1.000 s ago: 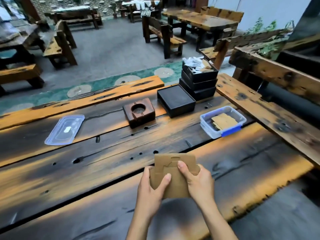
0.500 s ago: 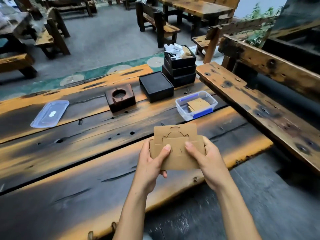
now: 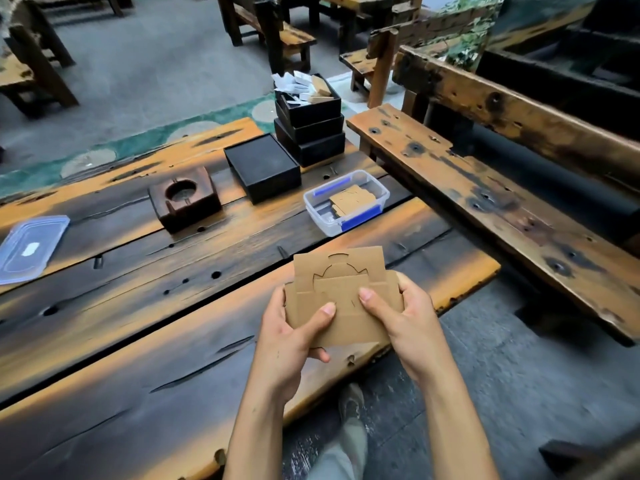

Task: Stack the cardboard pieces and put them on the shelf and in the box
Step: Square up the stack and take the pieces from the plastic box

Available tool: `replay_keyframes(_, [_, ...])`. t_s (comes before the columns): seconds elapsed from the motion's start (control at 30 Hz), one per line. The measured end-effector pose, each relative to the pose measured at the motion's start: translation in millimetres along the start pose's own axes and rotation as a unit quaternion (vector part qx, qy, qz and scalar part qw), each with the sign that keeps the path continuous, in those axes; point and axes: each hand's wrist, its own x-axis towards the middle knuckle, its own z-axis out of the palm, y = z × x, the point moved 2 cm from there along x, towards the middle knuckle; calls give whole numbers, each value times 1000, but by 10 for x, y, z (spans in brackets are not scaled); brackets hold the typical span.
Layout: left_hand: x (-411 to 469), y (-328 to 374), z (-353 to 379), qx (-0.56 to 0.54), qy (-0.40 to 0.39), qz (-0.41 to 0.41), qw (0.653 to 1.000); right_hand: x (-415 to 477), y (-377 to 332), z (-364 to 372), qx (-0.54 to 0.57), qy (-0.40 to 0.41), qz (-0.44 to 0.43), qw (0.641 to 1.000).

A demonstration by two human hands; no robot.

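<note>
Both hands hold a small stack of brown cardboard pieces point(image 3: 341, 289) with cut-out shapes over the near right corner of the wooden table point(image 3: 138, 306). My left hand point(image 3: 294, 327) grips the stack's left side, thumb on top. My right hand point(image 3: 401, 313) grips the right side, thumb on top too. The pieces are not squared up; one sticks out at the top. Beyond them stands a clear plastic box point(image 3: 346, 202) with blue clips and more cardboard pieces point(image 3: 351, 202) inside.
A black flat box point(image 3: 263, 166), a stack of black trays point(image 3: 310, 124) holding paper scraps, a dark wooden ashtray point(image 3: 185, 199) and a clear lid point(image 3: 29, 247) lie on the table. A wooden bench point(image 3: 502, 209) runs along the right. My shoe point(image 3: 351, 403) shows below.
The view has shifted back and to the right, so the table's near edge and the floor now show. The hands hold the stack as before, slightly closer to the table's edge.
</note>
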Motion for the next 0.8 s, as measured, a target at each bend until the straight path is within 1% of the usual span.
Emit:
replay_keyframes(0.3, [959,235,365,-13,-31,-9,999,897,-122,-222,5,61,9,998])
replay_keyframes(0.37, [1173,282,440,-16,-27,-12,999,1121,-158,-263,-1,75,19,997])
replay_keyframes(0.5, [1554,317,555,-27,-10,-27,999,1523,-212,-317,-16,79,30,996])
replay_keyframes(0.7, [2065,378,655,-41,5,-26,999,2096,-248,-341,-44,67,37,996])
replay_keyframes(0.8, [2154,385,689,-34,3,-29,999,2188,-255,-351,-46,64,34,996])
